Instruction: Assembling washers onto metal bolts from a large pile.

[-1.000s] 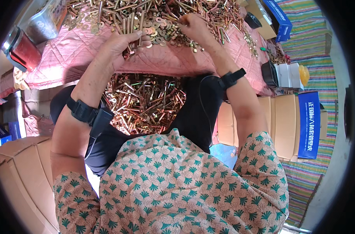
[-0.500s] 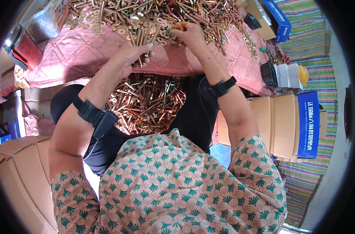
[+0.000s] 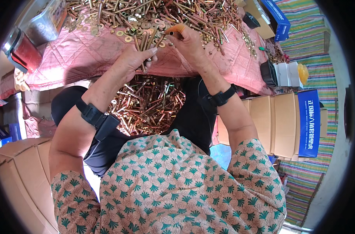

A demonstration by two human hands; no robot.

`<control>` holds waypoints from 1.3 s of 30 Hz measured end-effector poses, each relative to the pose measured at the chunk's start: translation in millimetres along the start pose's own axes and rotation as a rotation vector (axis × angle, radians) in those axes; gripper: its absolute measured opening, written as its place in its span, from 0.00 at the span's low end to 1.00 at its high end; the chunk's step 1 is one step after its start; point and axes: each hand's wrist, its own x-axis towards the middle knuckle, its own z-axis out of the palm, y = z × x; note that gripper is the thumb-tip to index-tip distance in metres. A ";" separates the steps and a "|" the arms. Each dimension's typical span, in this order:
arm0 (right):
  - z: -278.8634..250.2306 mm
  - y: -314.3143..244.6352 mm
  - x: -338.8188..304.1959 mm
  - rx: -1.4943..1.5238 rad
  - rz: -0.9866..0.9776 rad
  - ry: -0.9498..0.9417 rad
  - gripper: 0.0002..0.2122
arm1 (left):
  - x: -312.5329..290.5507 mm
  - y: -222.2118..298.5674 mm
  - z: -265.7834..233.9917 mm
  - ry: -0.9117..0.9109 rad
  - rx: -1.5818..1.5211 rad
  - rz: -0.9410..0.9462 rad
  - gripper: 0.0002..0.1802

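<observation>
My left hand [image 3: 133,60], closed, holds a small bundle of long brass-coloured bolts [image 3: 145,42] over the near edge of the cloth-covered table. The bolts' tips point away from me and fan slightly apart. Just to the right, my right hand [image 3: 190,45] is closed in a pinch on a short metal sleeve [image 3: 172,34], whose hollow end shows. That sleeve is close beside the tip of the rightmost bolt; whether they touch, I cannot tell. Flat washers [image 3: 128,39] lie scattered beyond my left hand.
A large heap of bolts and sleeves [image 3: 200,13] covers the table's far part. Below the edge, between my legs, lies another bolt heap [image 3: 150,109]. A red-brown jar [image 3: 27,52] and clear tub [image 3: 45,23] stand left. Cardboard boxes [image 3: 263,124] and a black container [image 3: 268,74] are right.
My left hand has come slightly nearer with the bolts. The right hand has shifted a little left and toward me, and the sleeve in its fingers now shows beside the bolts.
</observation>
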 end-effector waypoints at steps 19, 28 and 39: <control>-37.0 14.6 3.2 -0.485 -0.333 -0.262 0.11 | 16.7 -16.3 -15.5 0.129 0.666 0.367 0.12; -49.7 11.5 1.6 0.057 -0.106 -0.335 0.18 | 8.5 -6.3 -5.8 0.002 0.578 0.213 0.15; -14.7 6.8 5.3 0.727 0.330 -0.242 0.18 | 8.1 -6.7 -1.2 0.035 -0.075 0.054 0.09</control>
